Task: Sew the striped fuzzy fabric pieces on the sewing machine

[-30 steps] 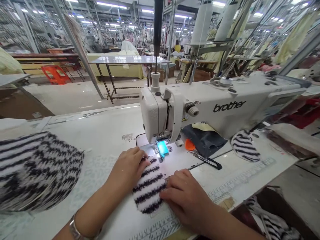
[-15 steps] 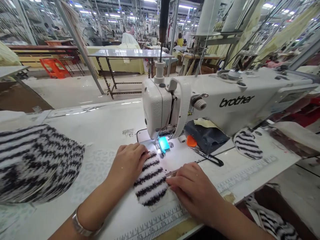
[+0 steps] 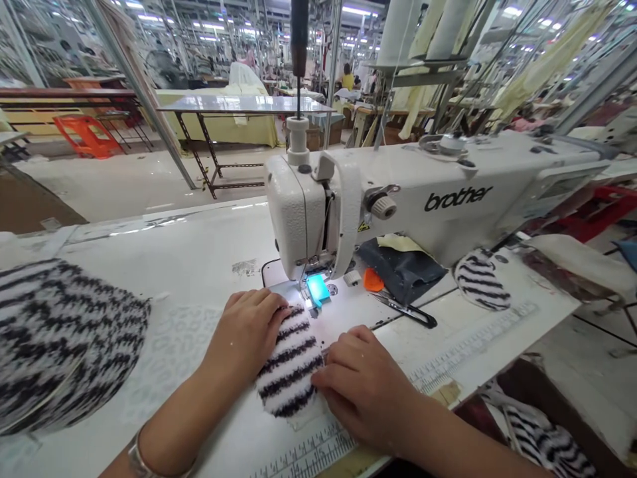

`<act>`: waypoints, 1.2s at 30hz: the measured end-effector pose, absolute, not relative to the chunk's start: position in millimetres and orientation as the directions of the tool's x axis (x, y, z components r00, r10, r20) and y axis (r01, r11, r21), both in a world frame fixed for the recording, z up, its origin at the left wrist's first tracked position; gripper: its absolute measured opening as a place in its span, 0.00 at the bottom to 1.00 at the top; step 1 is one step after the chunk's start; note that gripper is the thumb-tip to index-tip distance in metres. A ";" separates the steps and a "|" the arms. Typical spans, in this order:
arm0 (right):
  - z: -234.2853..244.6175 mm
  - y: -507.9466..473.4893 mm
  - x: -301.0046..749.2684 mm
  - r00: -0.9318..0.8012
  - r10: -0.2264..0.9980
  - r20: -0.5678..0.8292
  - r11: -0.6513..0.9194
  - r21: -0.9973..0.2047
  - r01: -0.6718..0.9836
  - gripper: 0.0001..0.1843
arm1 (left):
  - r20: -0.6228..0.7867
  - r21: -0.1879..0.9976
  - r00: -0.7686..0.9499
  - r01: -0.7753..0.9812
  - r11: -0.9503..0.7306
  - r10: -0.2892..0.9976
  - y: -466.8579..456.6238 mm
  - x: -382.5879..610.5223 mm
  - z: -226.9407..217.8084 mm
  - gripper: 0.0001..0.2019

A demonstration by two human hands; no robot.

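A small black-and-white striped fabric piece [image 3: 291, 362], fuzzy and rounded at its near end, lies in front of the needle area of a white sewing machine [image 3: 298, 212]. My left hand [image 3: 249, 332] is closed at the piece's upper left edge, fingertips just left of the lit presser foot [image 3: 307, 302]. On the opposite side my right hand [image 3: 361, 378] pinches the right edge between thumb and curled fingers. A bright blue piece [image 3: 317, 287] sits beside the presser foot. The needle tip is too small to make out.
Larger striped fabric [image 3: 70, 338] is piled at left. Right of the needle lie thread snips [image 3: 405, 311], an orange piece [image 3: 373, 280] and dark cloth [image 3: 403, 269]. Another striped piece [image 3: 482, 279] rests farther right. A printed ruler [image 3: 308, 451] runs along the front edge.
The camera view has shifted, so the scene appears farther left. Both hands keep their hold on the striped piece, which has barely moved relative to the machine.
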State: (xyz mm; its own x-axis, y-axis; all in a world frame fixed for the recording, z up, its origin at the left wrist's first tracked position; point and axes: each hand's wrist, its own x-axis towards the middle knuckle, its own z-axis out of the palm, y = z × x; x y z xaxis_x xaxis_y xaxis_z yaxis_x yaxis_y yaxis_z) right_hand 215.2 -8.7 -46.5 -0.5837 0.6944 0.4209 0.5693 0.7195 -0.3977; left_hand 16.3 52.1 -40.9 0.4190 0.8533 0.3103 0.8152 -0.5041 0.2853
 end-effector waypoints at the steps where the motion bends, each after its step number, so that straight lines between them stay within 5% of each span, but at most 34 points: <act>1: -46.6 -8.8 215.4 -0.576 0.692 0.434 0.722 -0.401 0.564 0.10 | 0.313 0.287 0.414 0.817 -0.501 0.855 53.0 16.4 -41.4 0.09; 12: -52.6 -7.7 216.6 -0.576 0.706 0.413 0.709 -0.413 0.572 0.11 | 0.324 0.294 0.380 0.830 -0.474 0.866 57.2 17.8 -46.4 0.08; 18: -53.0 -8.0 216.7 -0.600 0.727 0.335 0.685 -0.420 0.596 0.11 | 0.414 0.171 0.483 0.792 -0.587 0.772 55.6 22.2 -46.1 0.07; 25: -47.5 -7.5 221.5 -0.662 0.678 0.321 0.735 -0.333 0.591 0.10 | 0.200 0.146 0.581 0.778 -0.611 0.789 33.6 30.8 -33.2 0.10; 36: -41.9 6.3 228.3 -0.713 0.629 0.311 0.777 -0.237 0.582 0.10 | 0.159 0.231 0.510 0.813 -0.535 0.845 39.0 36.1 -35.8 0.13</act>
State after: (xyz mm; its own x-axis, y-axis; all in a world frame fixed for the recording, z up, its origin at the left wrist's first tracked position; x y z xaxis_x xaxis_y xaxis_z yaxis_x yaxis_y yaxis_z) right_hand 228.3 6.3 -41.9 -0.7127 0.6288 0.3108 0.5824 0.7775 -0.2374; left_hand 36.1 39.0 -35.8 0.5105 0.8451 0.1589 0.8129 -0.5345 0.2313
